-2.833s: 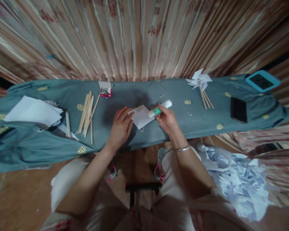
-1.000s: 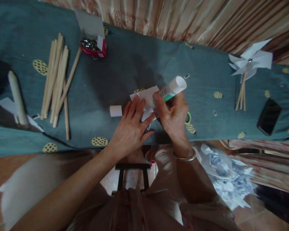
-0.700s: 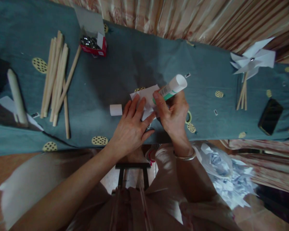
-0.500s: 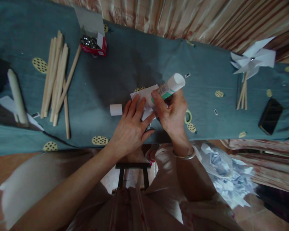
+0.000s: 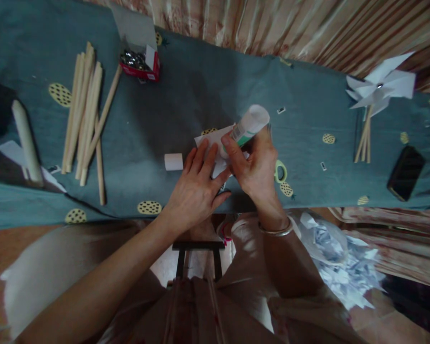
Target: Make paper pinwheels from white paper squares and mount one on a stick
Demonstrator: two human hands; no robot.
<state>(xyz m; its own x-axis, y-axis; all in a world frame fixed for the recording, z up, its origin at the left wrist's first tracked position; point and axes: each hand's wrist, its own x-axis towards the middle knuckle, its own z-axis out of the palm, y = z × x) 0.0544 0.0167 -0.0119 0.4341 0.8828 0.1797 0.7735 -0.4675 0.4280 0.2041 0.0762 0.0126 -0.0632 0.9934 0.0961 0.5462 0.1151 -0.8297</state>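
My right hand point(image 5: 256, 165) grips a white and green glue stick point(image 5: 251, 125), tilted with its lower end against a small piece of white paper point(image 5: 215, 136). Flat on that paper lies my left hand point(image 5: 198, 186), fingers spread, pressing it to the tablecloth. Part of the paper is hidden beneath both hands. Just left of my left fingertips rests a white cap point(image 5: 174, 162) on its side. Beside my right wrist, a pale green ring-shaped handle point(image 5: 281, 172) shows; the rest of that tool is hidden.
Wooden sticks point(image 5: 81, 114) lie in a pile at left, near a red box point(image 5: 141, 67) of shiny metal pieces. A white paper pinwheel point(image 5: 381, 86) and a black phone point(image 5: 405, 173) are at right. Below the table edge sits a bag of paper scraps point(image 5: 329, 248).
My right hand has shifted the glue stick slightly left over the paper. The left hand keeps its place on the paper.
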